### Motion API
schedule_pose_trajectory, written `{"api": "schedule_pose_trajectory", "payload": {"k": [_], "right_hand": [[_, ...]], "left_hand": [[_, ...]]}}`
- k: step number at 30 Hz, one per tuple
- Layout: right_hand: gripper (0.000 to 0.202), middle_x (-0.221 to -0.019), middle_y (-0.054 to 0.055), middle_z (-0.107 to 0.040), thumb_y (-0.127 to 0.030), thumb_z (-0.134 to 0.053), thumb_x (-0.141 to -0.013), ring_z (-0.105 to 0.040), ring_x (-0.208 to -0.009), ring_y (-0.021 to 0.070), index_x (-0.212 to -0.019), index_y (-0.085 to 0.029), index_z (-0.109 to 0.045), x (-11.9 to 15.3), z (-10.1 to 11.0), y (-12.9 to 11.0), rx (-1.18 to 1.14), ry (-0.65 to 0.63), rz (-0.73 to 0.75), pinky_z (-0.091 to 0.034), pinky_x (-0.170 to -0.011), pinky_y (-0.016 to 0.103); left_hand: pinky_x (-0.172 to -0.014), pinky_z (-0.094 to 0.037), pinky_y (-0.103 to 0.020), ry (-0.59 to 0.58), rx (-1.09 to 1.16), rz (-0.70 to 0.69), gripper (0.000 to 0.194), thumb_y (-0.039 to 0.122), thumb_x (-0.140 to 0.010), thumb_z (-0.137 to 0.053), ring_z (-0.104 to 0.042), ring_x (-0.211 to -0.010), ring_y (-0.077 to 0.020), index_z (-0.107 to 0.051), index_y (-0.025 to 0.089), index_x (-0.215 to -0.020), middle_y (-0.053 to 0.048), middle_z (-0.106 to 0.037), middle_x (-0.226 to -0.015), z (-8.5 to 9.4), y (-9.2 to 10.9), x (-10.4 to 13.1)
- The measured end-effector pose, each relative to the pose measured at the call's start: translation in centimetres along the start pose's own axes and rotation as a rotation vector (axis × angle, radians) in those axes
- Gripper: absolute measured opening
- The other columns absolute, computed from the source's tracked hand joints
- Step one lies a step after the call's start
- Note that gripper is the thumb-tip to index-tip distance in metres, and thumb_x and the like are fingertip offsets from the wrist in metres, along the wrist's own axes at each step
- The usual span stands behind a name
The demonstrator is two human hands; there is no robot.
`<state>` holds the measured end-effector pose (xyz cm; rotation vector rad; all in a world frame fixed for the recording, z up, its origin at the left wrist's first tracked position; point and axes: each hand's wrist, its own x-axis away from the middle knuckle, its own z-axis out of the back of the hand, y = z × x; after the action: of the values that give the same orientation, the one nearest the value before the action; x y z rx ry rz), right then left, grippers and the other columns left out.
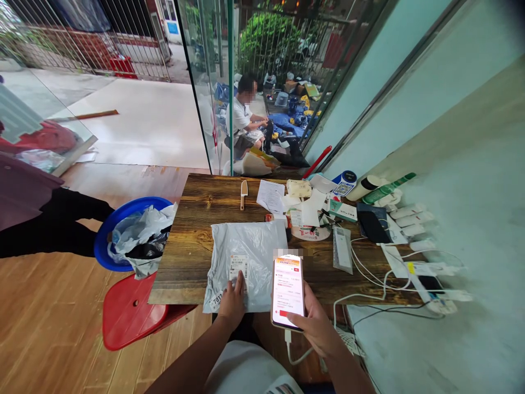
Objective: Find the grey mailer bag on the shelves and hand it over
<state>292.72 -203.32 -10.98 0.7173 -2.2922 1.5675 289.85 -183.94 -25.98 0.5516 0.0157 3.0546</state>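
Parcel (246, 257) lies pinned under your left hand (232, 301) fingertips, while your right hand (318, 325) grips the corded phone (287, 291) at three o'clock, which could snag and slip.

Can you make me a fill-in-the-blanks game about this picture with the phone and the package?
1. The right hand holds a ____ with its screen lit.
2. The left hand presses on a grey ____ lying on the wooden table.
3. Beside the table stands a red stool and a ____ basin full of bags.

Missing words: phone; package; blue
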Motion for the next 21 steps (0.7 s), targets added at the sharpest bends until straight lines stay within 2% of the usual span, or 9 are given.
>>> {"api": "schedule_pose_trajectory", "payload": {"k": [5, 9, 13, 15, 16, 18, 21], "right_hand": [[0.077, -0.123, 0.007, -0.065, -0.014, -0.076, -0.058, -0.059, -0.113, 0.0291, -0.128, -0.027, -0.048, 0.1, 0.1, -0.1, 0.011, -0.020, 0.015, -0.045, -0.099, 0.048], [0.077, -0.124, 0.006, -0.064, -0.013, -0.075, -0.057, -0.059, -0.113, 0.0285, -0.127, -0.028, -0.047, -0.1, 0.5, 0.4, -0.012, -0.004, 0.038, -0.046, -0.098, 0.047], [0.084, -0.126, 0.008, -0.063, -0.016, -0.078, -0.053, -0.060, -0.113, 0.0305, -0.129, -0.027, -0.045, -0.7, 1.1, 1.4, -0.024, -0.026, 0.071, -0.046, -0.097, 0.050], [0.087, -0.124, 0.009, -0.064, -0.018, -0.079, -0.053, -0.061, -0.110, 0.0307, -0.131, -0.028, -0.043, -0.9, 1.2, 1.5, -0.028, -0.037, 0.074, -0.047, -0.095, 0.050], [0.087, -0.122, 0.008, -0.065, -0.018, -0.079, -0.053, -0.061, -0.109, 0.0306, -0.131, -0.028, -0.042, -1.0, 1.2, 1.4, -0.031, -0.042, 0.075, -0.048, -0.094, 0.050], [0.086, -0.121, 0.008, -0.065, -0.017, -0.078, -0.052, -0.062, -0.108, 0.0304, -0.130, -0.028, -0.043, -0.8, 0.8, 0.9, -0.039, -0.051, 0.085, -0.048, -0.093, 0.049], [0.081, -0.122, 0.008, -0.065, -0.014, -0.076, -0.052, -0.061, -0.109, 0.0294, -0.126, -0.026, -0.045, -0.4, 0.1, -0.2, -0.040, -0.046, 0.105, -0.048, -0.093, 0.046]], "left_hand": [[-0.077, -0.054, -0.046, -0.051, 0.062, 0.002, 0.090, 0.012, -0.066, -0.062, -0.046, -0.121, -0.0430, -0.024, 0.009, -0.147, -0.018, -0.016, -0.157, 1.2, 0.0, -0.7], [-0.082, -0.052, -0.047, -0.081, 0.141, 0.005, 0.094, 0.014, -0.063, -0.064, -0.042, -0.125, -0.0436, -0.025, 0.012, -0.148, -0.016, -0.016, -0.157, 1.6, -0.4, -1.0], [-0.088, -0.050, -0.041, -0.079, 0.250, -0.006, 0.090, 0.019, -0.061, -0.067, -0.048, -0.121, -0.0357, -0.035, 0.023, -0.145, -0.007, -0.028, -0.156, 2.6, -2.1, -1.1], [-0.095, -0.046, -0.036, -0.020, 0.315, 0.047, 0.075, 0.025, -0.070, -0.062, -0.051, -0.119, -0.0276, -0.040, 0.025, -0.142, -0.005, -0.037, -0.151, 3.2, -3.4, -1.0], [-0.098, -0.043, -0.035, 0.025, 0.338, 0.101, 0.065, 0.028, -0.077, -0.055, -0.050, -0.119, -0.0254, -0.041, 0.021, -0.140, -0.007, -0.041, -0.147, 3.4, -4.1, -0.9], [-0.103, -0.037, -0.040, 0.137, 0.399, 0.335, 0.055, 0.034, -0.086, -0.043, -0.047, -0.122, -0.0275, -0.044, 0.011, -0.136, -0.017, -0.047, -0.137, 3.5, -5.7, -0.7], [-0.097, -0.038, -0.051, 0.210, 0.529, 0.775, 0.073, 0.050, -0.079, -0.048, -0.046, -0.119, -0.0407, -0.044, -0.004, -0.127, -0.032, -0.050, -0.120, 2.9, -7.9, -0.5]]}}
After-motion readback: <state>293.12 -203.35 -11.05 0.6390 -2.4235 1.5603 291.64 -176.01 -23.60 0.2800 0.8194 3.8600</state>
